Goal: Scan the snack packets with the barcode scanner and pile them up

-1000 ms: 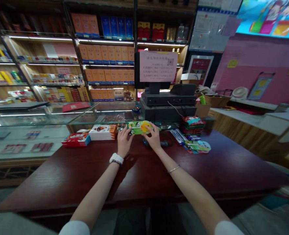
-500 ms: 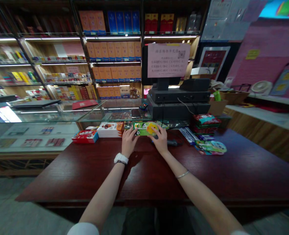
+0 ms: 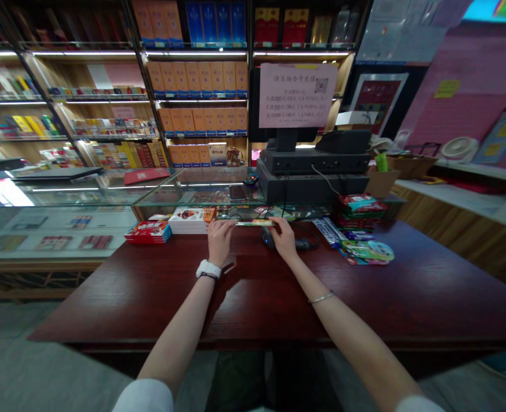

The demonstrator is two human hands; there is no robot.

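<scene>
My left hand (image 3: 219,240) and right hand (image 3: 284,237) held a pack (image 3: 255,223) between them, above the far edge of the worktop (image 3: 253,309). Left of my hands lay boxes (image 3: 192,220); to the right lay packets (image 3: 358,210). Behind the pack stood the till (image 3: 313,171), with shelves (image 3: 197,97) behind that.

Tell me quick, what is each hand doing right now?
Left hand: closed, holding the left end of the thin packet.
Right hand: closed, holding its right end.
</scene>
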